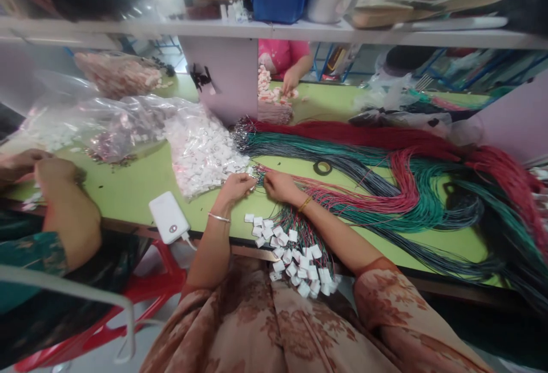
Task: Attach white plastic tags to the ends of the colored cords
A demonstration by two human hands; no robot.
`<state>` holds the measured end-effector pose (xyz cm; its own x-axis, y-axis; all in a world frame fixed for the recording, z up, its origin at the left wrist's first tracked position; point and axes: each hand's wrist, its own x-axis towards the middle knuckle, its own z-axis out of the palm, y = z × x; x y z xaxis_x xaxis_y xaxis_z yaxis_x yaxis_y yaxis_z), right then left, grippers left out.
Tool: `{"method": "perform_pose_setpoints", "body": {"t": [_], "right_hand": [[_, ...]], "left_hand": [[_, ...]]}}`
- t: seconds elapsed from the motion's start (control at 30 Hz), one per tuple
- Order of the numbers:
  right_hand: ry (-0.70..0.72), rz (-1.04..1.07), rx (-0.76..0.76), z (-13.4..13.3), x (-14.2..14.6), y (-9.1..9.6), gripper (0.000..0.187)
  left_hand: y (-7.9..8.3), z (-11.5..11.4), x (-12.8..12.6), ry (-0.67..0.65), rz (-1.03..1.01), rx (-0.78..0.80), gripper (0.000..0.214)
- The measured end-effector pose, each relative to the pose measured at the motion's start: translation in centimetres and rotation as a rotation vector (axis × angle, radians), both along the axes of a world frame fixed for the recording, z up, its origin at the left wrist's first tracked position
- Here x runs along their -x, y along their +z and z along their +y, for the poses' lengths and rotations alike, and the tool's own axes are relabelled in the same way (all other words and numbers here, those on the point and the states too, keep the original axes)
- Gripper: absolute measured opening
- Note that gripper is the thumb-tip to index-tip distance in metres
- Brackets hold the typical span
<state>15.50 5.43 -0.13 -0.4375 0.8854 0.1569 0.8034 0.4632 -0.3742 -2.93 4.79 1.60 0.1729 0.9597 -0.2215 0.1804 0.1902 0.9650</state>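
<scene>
Just right of a pile of white connectors, my two hands are close together over the green tabletop. My left hand is closed in a pinch near the wire ends, and what lies between its fingertips is too small to make out. Fingers curled, my right hand grips thin wires whose tips show between the hands. The loose white connectors spill from a clear plastic bag beside my left hand. Below my wrists, a bunch of wires with white connectors attached hangs over the table's front edge.
Long bundles of red wires, green wires and dark grey wires stretch rightward. A tape roll and a white power bank lie on the table. Co-workers' hands appear at left and across.
</scene>
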Motion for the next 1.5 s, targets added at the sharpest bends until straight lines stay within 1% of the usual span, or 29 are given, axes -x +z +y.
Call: {"method": "perform_pose_setpoints", "body": {"t": [0.1,0.2,0.33,0.4,0.47,0.53,0.63,0.77,1.03,1.13,1.23,1.4,1.5], "right_hand": [[-0.003,0.072,0.03,0.1,-0.3,0.3,0.011],[-0.032,0.3,0.078,0.5,-0.7,0.8,0.011],[-0.054,0.617,0.144,1.2,-0.2,1.8,0.017],[-0.037,0.714,0.169,1.2,0.2,2.4,0.02],[-0.019,0.762,0.195,1.0,0.4,2.8,0.02],[-0.027,0.781,0.218,0.7,0.3,2.8,0.02],[-0.078,0.785,0.245,0.2,0.0,2.5,0.02],[-0.127,0.772,0.283,0.1,-0.4,2.0,0.021],[-0.138,0.77,0.309,0.0,-0.3,1.8,0.022],[-0.142,0.791,0.317,-0.1,0.0,1.4,0.024],[-0.143,0.788,0.293,-0.3,0.4,0.9,0.025],[-0.079,0.673,0.214,-0.8,0.5,0.5,0.028],[-0.04,0.595,0.183,-0.7,0.3,0.3,0.028]], "left_hand": [[-0.1,0.0,0.0,-0.005,-0.041,0.011,0.027],[-0.1,0.0,-0.1,0.035,-0.14,0.017,0.025],[0.0,0.0,-0.9,0.105,-0.282,-0.019,0.025],[0.0,0.0,-1.4,0.14,-0.348,-0.021,0.025],[-0.1,-0.1,-1.9,0.166,-0.423,-0.008,0.024],[-0.1,-0.1,-2.2,0.183,-0.501,0.01,0.023],[-0.1,-0.1,-2.5,0.197,-0.569,0.032,0.022],[-0.2,-0.1,-2.6,0.187,-0.59,0.041,0.023],[-0.2,-0.2,-2.8,0.18,-0.593,0.025,0.025],[-0.6,-0.3,-3.2,0.178,-0.556,-0.024,0.028],[-1.2,-0.3,-3.6,0.211,-0.459,-0.08,0.03],[-1.7,-0.1,-3.6,0.27,-0.407,-0.059,0.032],[-1.9,-0.1,-3.4,0.258,-0.364,-0.084,0.031]]}}
